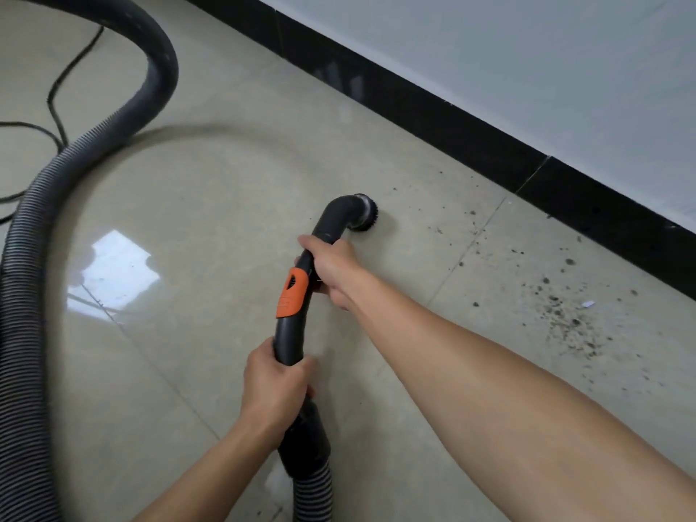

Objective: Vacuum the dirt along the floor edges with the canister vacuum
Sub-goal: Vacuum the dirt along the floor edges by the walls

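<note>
A black curved vacuum handle tube (292, 325) with an orange slider (292, 293) runs up the middle of the view. Its round brush nozzle (363, 216) rests on the beige tiled floor, left of the dirt. My right hand (333, 271) grips the tube just behind the bend. My left hand (275, 382) grips the tube lower down, above the cuff where the ribbed hose joins. Dark dirt specks (561, 310) lie scattered on the tile along the black baseboard (489, 145) to the right of the nozzle.
The ribbed grey hose (34, 235) loops from the bottom up the left side and arcs across the top left. A thin black power cord (56, 96) lies on the floor at far left. A white wall (527, 50) rises above the baseboard. A small white scrap (588, 304) lies in the dirt.
</note>
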The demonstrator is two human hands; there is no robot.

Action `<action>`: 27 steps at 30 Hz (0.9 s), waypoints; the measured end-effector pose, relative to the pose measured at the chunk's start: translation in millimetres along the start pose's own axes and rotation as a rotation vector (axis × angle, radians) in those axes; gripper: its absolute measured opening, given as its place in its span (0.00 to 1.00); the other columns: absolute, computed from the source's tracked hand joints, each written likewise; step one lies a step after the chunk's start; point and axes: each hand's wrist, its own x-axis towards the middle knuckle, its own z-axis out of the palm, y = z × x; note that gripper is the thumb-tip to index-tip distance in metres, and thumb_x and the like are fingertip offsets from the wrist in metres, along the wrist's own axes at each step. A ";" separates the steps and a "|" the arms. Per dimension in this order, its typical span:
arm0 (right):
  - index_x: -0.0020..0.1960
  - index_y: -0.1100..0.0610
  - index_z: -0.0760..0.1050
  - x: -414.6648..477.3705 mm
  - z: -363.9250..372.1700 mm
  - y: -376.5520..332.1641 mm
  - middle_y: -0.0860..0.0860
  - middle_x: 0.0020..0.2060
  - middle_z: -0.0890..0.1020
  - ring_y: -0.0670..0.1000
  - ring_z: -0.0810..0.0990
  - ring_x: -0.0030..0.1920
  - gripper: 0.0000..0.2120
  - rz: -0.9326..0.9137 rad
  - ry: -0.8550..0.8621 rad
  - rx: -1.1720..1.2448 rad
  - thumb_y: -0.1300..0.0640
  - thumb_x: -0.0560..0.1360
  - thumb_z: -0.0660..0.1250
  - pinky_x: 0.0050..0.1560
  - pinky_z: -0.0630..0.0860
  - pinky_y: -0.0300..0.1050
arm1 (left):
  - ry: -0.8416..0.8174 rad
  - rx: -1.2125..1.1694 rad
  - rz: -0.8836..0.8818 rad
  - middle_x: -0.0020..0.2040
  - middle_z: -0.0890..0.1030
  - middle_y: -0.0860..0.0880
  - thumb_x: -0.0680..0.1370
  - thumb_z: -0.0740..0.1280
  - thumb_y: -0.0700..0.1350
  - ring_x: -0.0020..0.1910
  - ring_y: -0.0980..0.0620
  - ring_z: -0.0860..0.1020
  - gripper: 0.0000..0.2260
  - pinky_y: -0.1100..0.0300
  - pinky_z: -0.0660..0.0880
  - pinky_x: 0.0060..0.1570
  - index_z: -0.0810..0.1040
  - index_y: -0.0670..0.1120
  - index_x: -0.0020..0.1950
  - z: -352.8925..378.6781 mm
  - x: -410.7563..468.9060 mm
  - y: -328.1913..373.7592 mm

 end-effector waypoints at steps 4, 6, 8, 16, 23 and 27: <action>0.61 0.60 0.69 -3.1 55.3 12.1 0.61 0.53 0.82 0.56 0.80 0.43 0.20 0.053 -0.147 -0.022 0.52 0.75 0.70 0.50 0.81 0.56 | 0.168 0.030 -0.041 0.26 0.77 0.39 0.69 0.68 0.33 0.22 0.44 0.76 0.04 0.53 0.74 0.27 0.75 0.38 0.41 -33.1 1.5 -9.3; 0.63 0.61 0.69 -1.8 61.1 9.3 0.62 0.55 0.82 0.56 0.81 0.44 0.23 0.057 -0.172 -0.023 0.51 0.75 0.71 0.49 0.81 0.55 | 0.170 0.039 -0.050 0.26 0.77 0.40 0.69 0.68 0.34 0.23 0.43 0.76 0.04 0.50 0.76 0.28 0.75 0.38 0.41 -36.5 6.3 -7.5; 0.62 0.61 0.70 3.4 47.0 -2.3 0.62 0.55 0.82 0.56 0.81 0.43 0.22 0.045 -0.148 -0.007 0.50 0.75 0.71 0.48 0.81 0.55 | 0.124 0.061 -0.042 0.26 0.78 0.39 0.68 0.68 0.34 0.23 0.43 0.77 0.04 0.48 0.77 0.29 0.75 0.38 0.41 -28.0 14.4 1.3; 0.56 0.58 0.71 14.9 -62.1 -59.6 0.54 0.42 0.78 0.53 0.78 0.38 0.12 0.033 0.033 -0.020 0.52 0.78 0.67 0.39 0.80 0.50 | -0.098 0.097 0.002 0.32 0.77 0.39 0.68 0.68 0.36 0.24 0.45 0.77 0.09 0.55 0.76 0.26 0.73 0.38 0.46 60.1 33.8 72.8; 0.45 0.56 0.69 -9.9 -80.1 -76.9 0.53 0.38 0.78 0.53 0.79 0.36 0.09 0.198 -0.061 0.019 0.52 0.80 0.64 0.34 0.78 0.50 | -0.116 0.226 -0.030 0.35 0.78 0.40 0.71 0.68 0.37 0.27 0.47 0.79 0.09 0.57 0.75 0.29 0.72 0.41 0.49 51.5 4.4 99.5; 0.46 0.56 0.70 1.3 -68.4 -89.1 0.53 0.38 0.78 0.53 0.79 0.37 0.09 0.168 -0.051 0.004 0.52 0.80 0.64 0.34 0.78 0.51 | -0.216 0.158 -0.022 0.34 0.78 0.42 0.73 0.70 0.40 0.28 0.49 0.78 0.11 0.56 0.76 0.31 0.71 0.41 0.51 41.4 21.3 106.6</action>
